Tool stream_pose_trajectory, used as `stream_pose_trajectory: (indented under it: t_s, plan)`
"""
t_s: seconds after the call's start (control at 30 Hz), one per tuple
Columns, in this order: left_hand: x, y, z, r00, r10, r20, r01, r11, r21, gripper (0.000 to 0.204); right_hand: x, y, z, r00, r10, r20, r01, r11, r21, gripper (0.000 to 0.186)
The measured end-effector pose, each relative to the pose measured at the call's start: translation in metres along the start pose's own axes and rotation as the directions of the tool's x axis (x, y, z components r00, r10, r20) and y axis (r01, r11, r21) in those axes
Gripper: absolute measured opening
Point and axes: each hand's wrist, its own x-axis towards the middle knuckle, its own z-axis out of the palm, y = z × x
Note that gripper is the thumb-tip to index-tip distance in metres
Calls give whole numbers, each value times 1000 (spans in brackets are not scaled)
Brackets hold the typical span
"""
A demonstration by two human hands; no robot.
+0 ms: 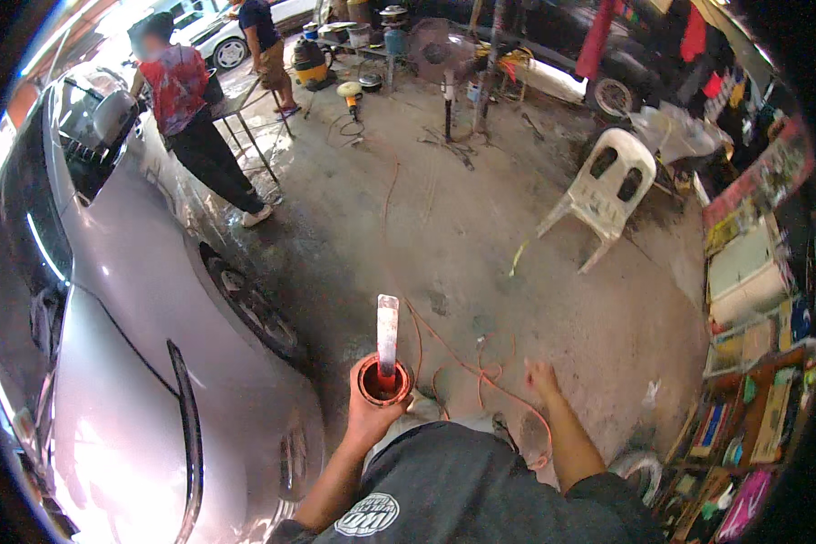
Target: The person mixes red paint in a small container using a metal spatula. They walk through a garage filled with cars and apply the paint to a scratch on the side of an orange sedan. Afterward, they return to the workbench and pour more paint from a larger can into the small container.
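My left hand (372, 419) is wrapped round a small open can (363, 385) with a red-orange smeared rim, held upright in front of my body. A flat stirring stick (387, 326) stands in the can, leaning on its far side. Its lower end is coated red-orange, and its upper part is pale and stained. My right hand (542, 376) hangs over the floor at the right, with its fingers curled in and nothing visible in them. An orange cord (462, 363) lies on the floor between and beyond my hands.
A silver car (154, 299) fills the left side. One person (177, 100) stands beside it at a metal stand (245, 109); another (267, 45) is farther back. A white plastic chair (598, 195), pedestal fan (444, 54), yellow-black shop vacuum (312, 68) and cluttered shelves (743, 399) stand around the concrete floor.
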Motion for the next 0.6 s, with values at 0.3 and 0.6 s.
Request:
stream_pose_trajectory:
  t_s: [0.3, 0.6]
  plan:
    - [320, 24, -58, 997, -10, -75, 10, 1000, 1, 89, 30, 34, 50, 647, 650, 398, -741, 658, 130, 26]
    - [599, 6, -84, 955, -31, -293, 36, 999, 10, 89, 463, -122, 46, 781, 466, 415, -524, 851, 31, 16]
